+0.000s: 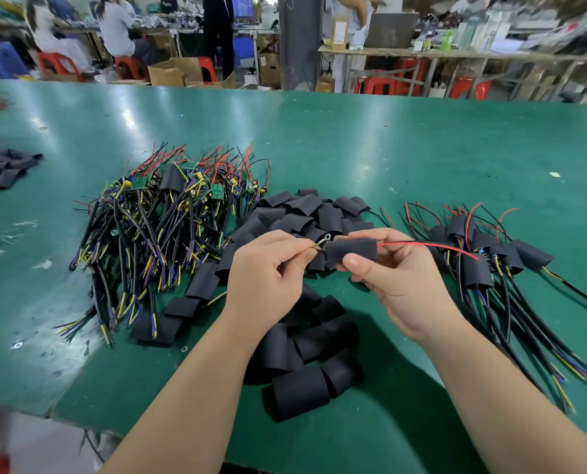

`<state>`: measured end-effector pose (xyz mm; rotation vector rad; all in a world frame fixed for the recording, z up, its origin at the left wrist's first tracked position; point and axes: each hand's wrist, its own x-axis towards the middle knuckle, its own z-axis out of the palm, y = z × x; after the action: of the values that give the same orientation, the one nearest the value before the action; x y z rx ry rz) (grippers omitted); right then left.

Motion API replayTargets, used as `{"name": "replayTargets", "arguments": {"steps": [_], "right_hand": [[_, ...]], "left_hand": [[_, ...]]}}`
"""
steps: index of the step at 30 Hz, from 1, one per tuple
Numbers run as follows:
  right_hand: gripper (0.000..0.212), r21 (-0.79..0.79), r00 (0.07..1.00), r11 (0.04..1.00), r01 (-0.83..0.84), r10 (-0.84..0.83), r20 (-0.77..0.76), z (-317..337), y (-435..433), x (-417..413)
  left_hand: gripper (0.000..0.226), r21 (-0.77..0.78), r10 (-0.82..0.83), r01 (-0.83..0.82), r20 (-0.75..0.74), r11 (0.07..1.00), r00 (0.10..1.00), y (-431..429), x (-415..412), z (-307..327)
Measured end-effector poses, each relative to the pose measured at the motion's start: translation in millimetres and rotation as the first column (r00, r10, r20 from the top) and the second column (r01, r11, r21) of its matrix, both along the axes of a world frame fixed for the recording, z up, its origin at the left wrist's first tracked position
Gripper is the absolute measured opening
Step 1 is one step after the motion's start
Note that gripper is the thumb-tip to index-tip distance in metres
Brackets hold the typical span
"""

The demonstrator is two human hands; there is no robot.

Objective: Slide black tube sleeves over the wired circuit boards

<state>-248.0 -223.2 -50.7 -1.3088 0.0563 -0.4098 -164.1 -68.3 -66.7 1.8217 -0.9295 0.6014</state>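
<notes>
While my right hand (398, 278) grips the sleeve (352, 250) between thumb and curled fingers, my left hand (268, 271) pinches the yellow lead (314, 247) at the sleeve's left mouth, just by a ring terminal (324, 238). To do this well, I judge I should pull the lead straight along the tube's axis, hold the tube loosely enough that its mouth is not crushed, and let the red wire (429, 246) trail free out the right end so nothing bunches inside. I cannot see the board; presumably it sits within the sleeve. That sleeve is matte black, soft-walled and flattish, held above the table (388, 148) over the loose sleeves (305, 213), between bare boards (169, 206) on my left and finished ones (483, 254) on my right.
</notes>
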Motion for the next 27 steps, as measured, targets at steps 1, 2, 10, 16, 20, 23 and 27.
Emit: {"name": "replayTargets", "arguments": {"steps": [1,2,10,16,20,23,27], "right_hand": [[0.032,-0.019,1.0,1.0,0.0,0.0,0.001,0,1,0],[0.032,-0.007,1.0,1.0,0.004,-0.004,-0.003,0,2,0],[0.008,0.369,0.994,0.929,0.028,0.014,-0.11,0,5,4],[0.009,0.455,0.993,0.89,0.008,0.045,-0.107,-1,4,3],[0.008,0.425,0.993,0.905,0.012,0.041,-0.115,-1,5,3],[0.018,0.33,0.99,0.943,0.041,0.005,-0.139,-2,8,3],[0.035,0.268,0.991,0.963,0.024,0.013,-0.134,-1,13,3]], "left_hand": [[0.013,0.001,-0.004,0.004,0.004,1.0,1.0,0,0,0],[0.013,-0.002,-0.009,0.009,0.007,1.0,1.0,-1,-1,-1],[0.014,-0.124,-0.109,0.092,-0.134,0.988,0.985,-7,-8,-2],[0.01,-0.096,-0.073,0.065,-0.08,0.993,0.994,-5,-8,1],[0.01,-0.042,-0.048,0.048,0.004,0.998,0.999,-2,-6,1],[0.011,0.001,-0.033,0.033,0.088,0.999,0.996,-2,-5,1],[0.01,0.01,-0.013,0.012,0.097,1.0,0.995,-5,-5,-2]]}}
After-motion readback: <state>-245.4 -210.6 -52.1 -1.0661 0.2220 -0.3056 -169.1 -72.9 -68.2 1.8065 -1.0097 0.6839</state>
